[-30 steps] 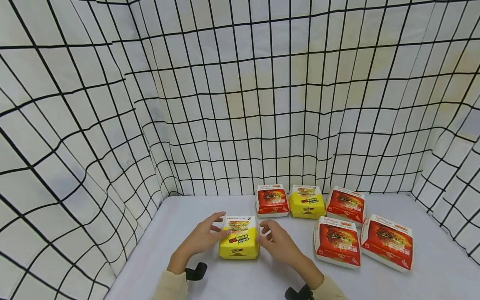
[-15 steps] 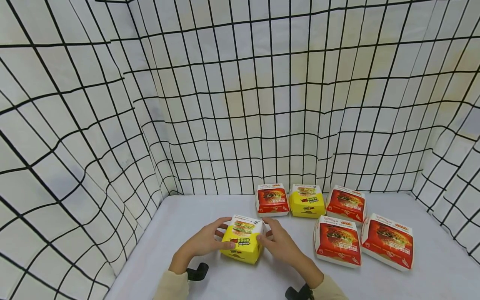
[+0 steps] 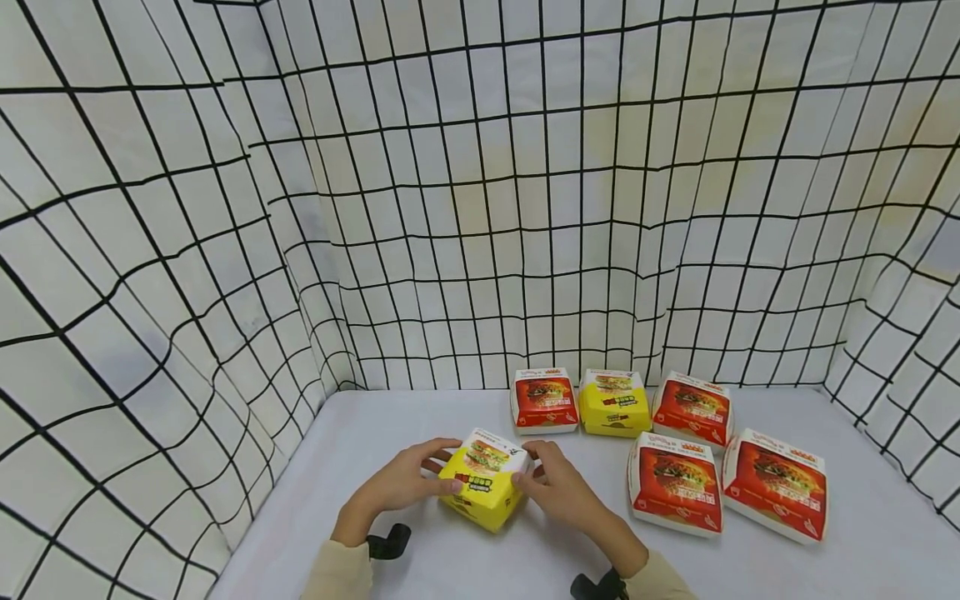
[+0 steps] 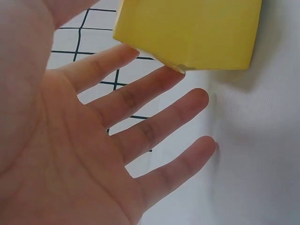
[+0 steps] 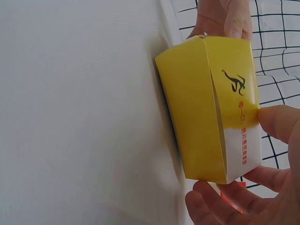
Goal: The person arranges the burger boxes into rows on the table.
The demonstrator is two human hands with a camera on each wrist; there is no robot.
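At lower centre of the head view, a yellow box (image 3: 486,482) is slanting. Your left hand (image 3: 401,479) is touching it with nearly straight fingers; your right hand (image 3: 561,492) is gripping its right side. Four red boxes (image 3: 675,483) and a second yellow box (image 3: 615,404) are lying right of centre.

As I view them remotely, both forearms (image 3: 611,533) angle inward; the left hand (image 3: 405,480) grips with thumb and fingertips, ring and little fingers free; the right hand (image 3: 561,492) grips between thumb and bent fingers.
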